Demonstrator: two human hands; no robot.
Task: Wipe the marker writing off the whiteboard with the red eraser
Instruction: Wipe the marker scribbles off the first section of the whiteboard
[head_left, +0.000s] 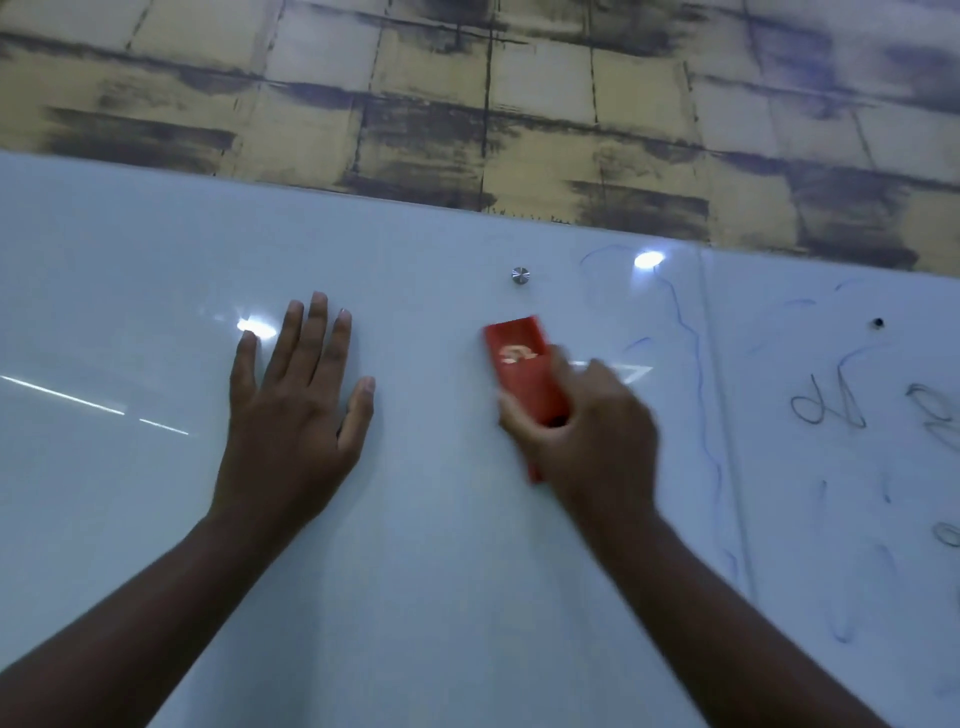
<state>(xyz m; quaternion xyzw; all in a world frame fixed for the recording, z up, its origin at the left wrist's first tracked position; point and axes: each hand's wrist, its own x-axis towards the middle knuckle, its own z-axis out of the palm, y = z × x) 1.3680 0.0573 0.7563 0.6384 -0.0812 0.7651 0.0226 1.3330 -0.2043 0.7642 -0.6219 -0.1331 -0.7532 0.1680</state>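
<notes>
Two hands meet the whiteboard (415, 519): left hand (291, 415) flat, fingers straight, left of centre; right hand (592, 431) has its grip around the red eraser (524, 374) mid-frame. Marker writing (831, 405) remains at right.

bare whiteboard (431, 519) between hands; metal stud (520, 275) above the eraser (524, 374).

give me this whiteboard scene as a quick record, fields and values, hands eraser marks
left hand: flat on the whiteboard, fingers spread, holds nothing
right hand: grips the red eraser, blurred
red eraser: against the board, below the metal stud
blue marker lines: right of the eraser, not yet wiped
dark scribbles: on the right panel, past the seam
board under the left hand: no writing visible
</notes>
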